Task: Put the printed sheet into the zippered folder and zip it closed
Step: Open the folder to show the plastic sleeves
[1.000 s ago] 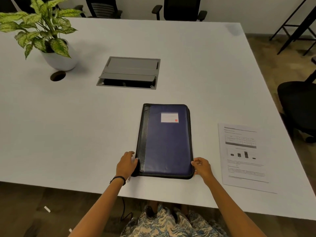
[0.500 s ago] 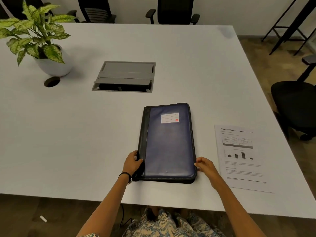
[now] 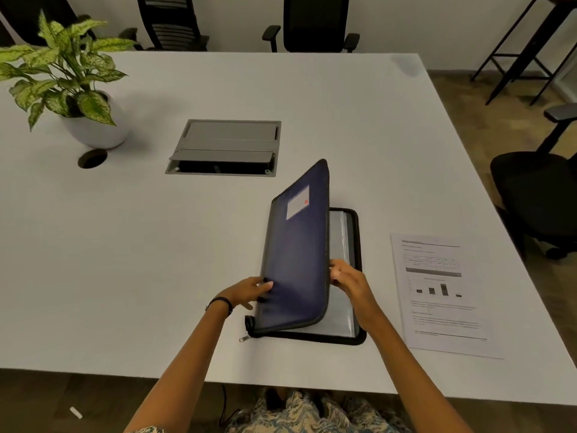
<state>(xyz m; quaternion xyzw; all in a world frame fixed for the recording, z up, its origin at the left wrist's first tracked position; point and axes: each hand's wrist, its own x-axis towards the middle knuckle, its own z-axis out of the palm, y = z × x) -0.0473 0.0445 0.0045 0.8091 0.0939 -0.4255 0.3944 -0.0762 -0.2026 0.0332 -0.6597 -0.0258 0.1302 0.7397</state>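
Note:
A dark blue zippered folder (image 3: pixel 296 254) with a white label lies near the table's front edge, unzipped. Its front cover is raised steeply, hinged along the left side, and clear plastic sleeves (image 3: pixel 342 242) show inside on the lower half. My right hand (image 3: pixel 348 276) grips the cover's free right edge. My left hand (image 3: pixel 249 292) rests against the cover's outer face near the spine, fingers spread. The zipper pull (image 3: pixel 244 339) lies at the front left corner. The printed sheet (image 3: pixel 440 295), with a table and a bar chart, lies flat to the right of the folder, untouched.
On the white table (image 3: pixel 156 276) stand a potted plant (image 3: pixel 71 89) at the far left, a round cable hole (image 3: pixel 92 158) and a grey cable box with its lid ajar (image 3: pixel 224 148) behind the folder. Black office chairs stand at the far side and at the right (image 3: pixel 537 195).
The folder lay shut and flat before. Now its front cover is lifted open by my right hand, swinging up toward the left, with the sleeves exposed.

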